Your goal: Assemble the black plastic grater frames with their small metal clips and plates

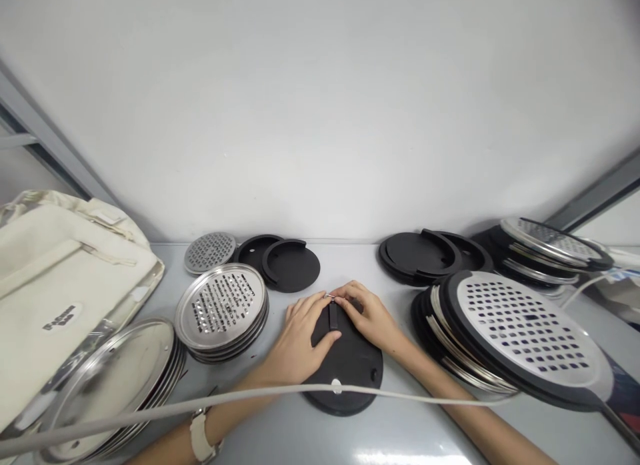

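Note:
A black round plate (345, 375) lies in front of me, with a narrow raised black strip (333, 315) on its face. At the strip's far end is a small thin metal pin (329, 296). My left hand (303, 338) grips the plate's left side, its thumb on the face beside the strip and its index fingertip close to the pin. From the right, my right hand (367, 315) bends its thumb and fingers together at the pin, pinching it. The fingertips partly cover the pin and the plate's far edge.
Left of me stand stacked metal grater discs (227, 305), plain metal discs (115, 378) and a cream bag (60, 272). Black round holders (293, 265) lie behind. To the right are more black holders (420, 255) and stacked grater discs (530, 325). A white cable (260, 392) crosses in front.

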Demonstrator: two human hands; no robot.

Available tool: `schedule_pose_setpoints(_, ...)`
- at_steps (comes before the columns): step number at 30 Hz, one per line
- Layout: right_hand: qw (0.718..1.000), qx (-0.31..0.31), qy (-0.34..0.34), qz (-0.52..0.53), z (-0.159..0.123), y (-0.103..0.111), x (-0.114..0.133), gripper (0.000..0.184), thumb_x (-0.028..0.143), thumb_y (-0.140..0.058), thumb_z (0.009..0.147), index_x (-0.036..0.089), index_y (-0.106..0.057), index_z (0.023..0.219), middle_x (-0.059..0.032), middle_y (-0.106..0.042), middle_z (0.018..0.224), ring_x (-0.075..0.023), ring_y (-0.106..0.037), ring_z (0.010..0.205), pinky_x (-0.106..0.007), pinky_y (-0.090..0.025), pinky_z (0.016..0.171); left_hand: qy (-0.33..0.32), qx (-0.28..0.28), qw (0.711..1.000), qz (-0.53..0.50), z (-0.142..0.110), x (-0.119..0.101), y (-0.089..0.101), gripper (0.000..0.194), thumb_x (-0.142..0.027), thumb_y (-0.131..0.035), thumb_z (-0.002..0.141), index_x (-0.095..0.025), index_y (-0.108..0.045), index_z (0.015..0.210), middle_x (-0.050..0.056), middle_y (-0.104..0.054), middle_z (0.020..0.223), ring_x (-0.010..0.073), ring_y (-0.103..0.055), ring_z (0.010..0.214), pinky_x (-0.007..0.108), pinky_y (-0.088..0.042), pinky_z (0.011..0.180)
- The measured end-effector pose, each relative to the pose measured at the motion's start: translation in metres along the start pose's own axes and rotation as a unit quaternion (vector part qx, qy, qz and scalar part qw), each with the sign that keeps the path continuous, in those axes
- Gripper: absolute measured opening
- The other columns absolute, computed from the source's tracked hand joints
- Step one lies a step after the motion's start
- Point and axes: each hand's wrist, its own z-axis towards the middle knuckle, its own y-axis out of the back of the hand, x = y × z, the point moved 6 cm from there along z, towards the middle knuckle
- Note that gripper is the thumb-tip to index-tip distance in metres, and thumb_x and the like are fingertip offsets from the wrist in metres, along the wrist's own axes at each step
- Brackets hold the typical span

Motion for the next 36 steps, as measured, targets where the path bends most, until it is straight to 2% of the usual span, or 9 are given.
schedule_pose_setpoints(9, 0.999, -0.017, 0.011, -0.035, -0.0009, 0.0021, 0.0039, 0.022, 0.028, -0.043, 0.092, 0.021, -0.064, 0.091, -0.0052, -0.058, 0.088, -0.0181, -0.054, 0.086, -0.033, -0.044, 0.081, -0.015, -0.008, 1.000, -0.005, 0.0019, -0.0005, 0.0006, 0.046, -0.033, -0.051, 0.086, -0.025, -0.041, 0.130, 0.007, -0.045, 0.136, 0.0230, -0.039, 0.127, 0.045, -0.029, 0.106)
schedule_pose_setpoints(23, 1.000, 0.001, 0.002, -0.010, 0.0001, 0.0012, 0.0032, 0.026, 0.027, -0.043, 0.092, 0.023, -0.069, 0.094, -0.0052, -0.061, 0.089, -0.0178, -0.058, 0.086, -0.031, -0.045, 0.081, 0.017, -0.004, 0.999, -0.038, -0.0002, -0.0051, 0.0044, 0.035, -0.029, -0.053, 0.085, -0.025, -0.043, 0.119, 0.007, -0.047, 0.129, 0.0242, -0.042, 0.120, 0.043, -0.033, 0.100)
schedule_pose_setpoints(30, 1.000, -0.008, 0.004, 0.003, -0.0002, 0.0015, 0.0026, 0.026, 0.025, -0.043, 0.091, 0.025, -0.067, 0.102, -0.0050, -0.061, 0.094, -0.0183, -0.058, 0.090, -0.033, -0.046, 0.084, 0.012, -0.004, 0.999, -0.034, 0.0002, -0.0065, 0.0043, 0.043, -0.027, -0.052, 0.085, -0.025, -0.039, 0.126, 0.007, -0.043, 0.134, 0.0254, -0.040, 0.121, 0.045, -0.033, 0.101)
schedule_pose_setpoints(36, 1.000, -0.015, 0.005, -0.012, -0.0007, 0.0020, 0.0026, 0.027, 0.025, -0.041, 0.092, 0.024, -0.067, 0.099, -0.0056, -0.061, 0.093, -0.0188, -0.057, 0.091, -0.034, -0.045, 0.084, 0.022, -0.007, 0.999, -0.035, 0.0000, -0.0037, 0.0024, 0.045, -0.029, -0.053, 0.085, -0.025, -0.038, 0.127, 0.008, -0.046, 0.128, 0.0264, -0.042, 0.117, 0.045, -0.034, 0.099)
